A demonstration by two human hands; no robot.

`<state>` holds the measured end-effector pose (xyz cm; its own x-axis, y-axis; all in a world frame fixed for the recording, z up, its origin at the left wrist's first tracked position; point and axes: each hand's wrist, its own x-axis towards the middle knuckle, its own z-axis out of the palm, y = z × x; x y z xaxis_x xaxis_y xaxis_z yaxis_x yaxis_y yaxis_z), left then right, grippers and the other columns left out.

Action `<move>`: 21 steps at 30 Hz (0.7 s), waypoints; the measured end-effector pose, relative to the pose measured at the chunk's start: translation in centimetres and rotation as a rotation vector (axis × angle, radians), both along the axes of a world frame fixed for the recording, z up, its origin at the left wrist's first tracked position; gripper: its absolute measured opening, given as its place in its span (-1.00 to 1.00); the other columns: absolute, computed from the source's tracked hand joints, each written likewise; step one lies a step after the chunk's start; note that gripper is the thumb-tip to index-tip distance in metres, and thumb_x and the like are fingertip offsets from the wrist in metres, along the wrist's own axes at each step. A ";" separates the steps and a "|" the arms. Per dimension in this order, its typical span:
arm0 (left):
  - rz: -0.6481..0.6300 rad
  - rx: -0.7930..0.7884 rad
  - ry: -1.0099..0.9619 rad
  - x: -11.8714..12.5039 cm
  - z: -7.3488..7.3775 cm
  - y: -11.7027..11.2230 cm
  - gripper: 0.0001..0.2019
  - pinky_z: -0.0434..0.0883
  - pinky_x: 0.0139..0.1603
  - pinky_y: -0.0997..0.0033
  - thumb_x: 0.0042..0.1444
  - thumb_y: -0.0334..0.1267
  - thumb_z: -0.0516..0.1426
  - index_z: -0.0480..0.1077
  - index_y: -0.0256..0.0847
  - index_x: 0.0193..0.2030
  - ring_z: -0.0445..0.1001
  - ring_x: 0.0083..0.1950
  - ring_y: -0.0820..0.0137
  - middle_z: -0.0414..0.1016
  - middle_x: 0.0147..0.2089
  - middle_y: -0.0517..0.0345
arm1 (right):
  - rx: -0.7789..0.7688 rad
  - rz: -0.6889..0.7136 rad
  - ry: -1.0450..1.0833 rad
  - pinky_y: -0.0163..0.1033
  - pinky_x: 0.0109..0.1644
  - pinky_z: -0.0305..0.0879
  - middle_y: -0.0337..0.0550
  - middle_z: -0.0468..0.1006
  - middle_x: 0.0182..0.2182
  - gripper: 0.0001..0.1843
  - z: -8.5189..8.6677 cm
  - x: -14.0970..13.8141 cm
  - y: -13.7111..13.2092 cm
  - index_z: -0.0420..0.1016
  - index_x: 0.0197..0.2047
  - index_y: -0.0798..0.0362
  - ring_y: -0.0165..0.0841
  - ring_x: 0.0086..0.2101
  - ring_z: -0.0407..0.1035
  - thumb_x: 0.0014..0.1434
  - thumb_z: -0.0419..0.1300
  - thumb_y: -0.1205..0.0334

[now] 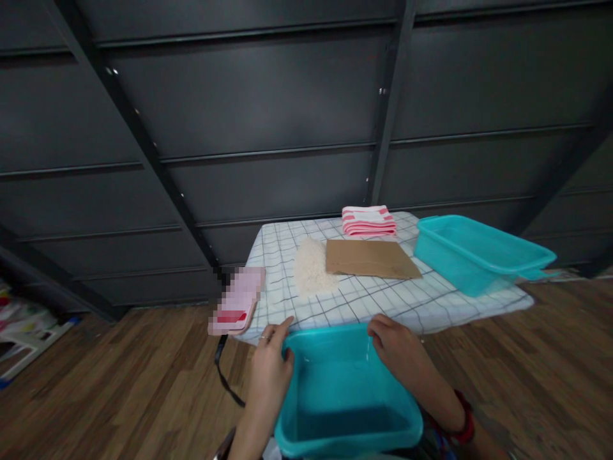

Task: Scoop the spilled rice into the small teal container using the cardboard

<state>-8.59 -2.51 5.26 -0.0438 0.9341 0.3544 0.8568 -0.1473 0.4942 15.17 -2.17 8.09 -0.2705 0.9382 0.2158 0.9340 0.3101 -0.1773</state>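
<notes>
A turquoise plastic bin point(345, 377) is close to my body, at the table's front edge, and its inside looks bare. My left hand point(274, 358) grips its far left corner, thumb at the rim and index finger stretched out. At the far right corner, my right hand point(393, 348) has its fingers curled over the rim. Beyond the bin, a spread pile of white grains like rice point(311, 268) lies on the checked tablecloth point(280, 255). A flat piece of brown cardboard point(371, 259) lies beside the grains, touching their right side.
A second turquoise bin point(472, 255) stands at the table's right end. A folded pink and white towel point(368, 222) lies at the back. Near the left edge is a pink phone point(239, 300), partly blurred. A dark panelled wall point(268, 96) rises behind the table.
</notes>
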 end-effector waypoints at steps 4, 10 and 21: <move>-0.027 0.049 -0.019 -0.3 -0.7 -0.1 -0.46 0.49 -0.22 0.36 -0.13 -0.62 0.04 0.43 -0.16 0.01 0.52 -0.26 0.36 0.47 -0.23 0.14 | 0.035 0.007 -0.009 -0.33 -0.41 0.11 -0.18 0.45 -0.50 -0.69 -0.3 0.0 0.1 0.33 -0.52 0.07 -0.41 -0.49 0.36 -0.01 -0.06 0.64; -0.024 0.109 0.106 0.0 -1.0 0.1 -0.47 0.48 -0.19 0.32 -0.09 -0.59 0.03 0.39 -0.17 0.05 0.49 -0.21 0.32 0.43 -0.17 0.08 | 0.127 0.009 0.000 -0.31 -0.45 0.07 -0.21 0.45 -0.51 -0.73 -1.2 0.3 0.1 0.32 -0.51 0.06 -0.40 -0.50 0.37 0.00 -0.03 0.60; -0.027 0.165 0.315 1.2 0.2 1.8 -0.65 0.30 0.07 -0.09 -0.09 -0.46 0.22 0.44 -0.17 -0.10 0.34 0.10 0.02 0.39 0.04 -0.10 | 0.249 -0.011 0.005 -0.30 -0.49 0.07 -0.24 0.45 -0.52 -0.75 -1.3 0.6 0.0 0.34 -0.48 0.04 -0.41 -0.53 0.38 0.12 -0.01 0.51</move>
<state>-7.40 -0.69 5.43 0.1157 0.8627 0.4924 0.9580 -0.2279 0.1743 15.81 -2.19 6.81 -0.2590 0.8588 0.4421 0.9369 0.3347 -0.1012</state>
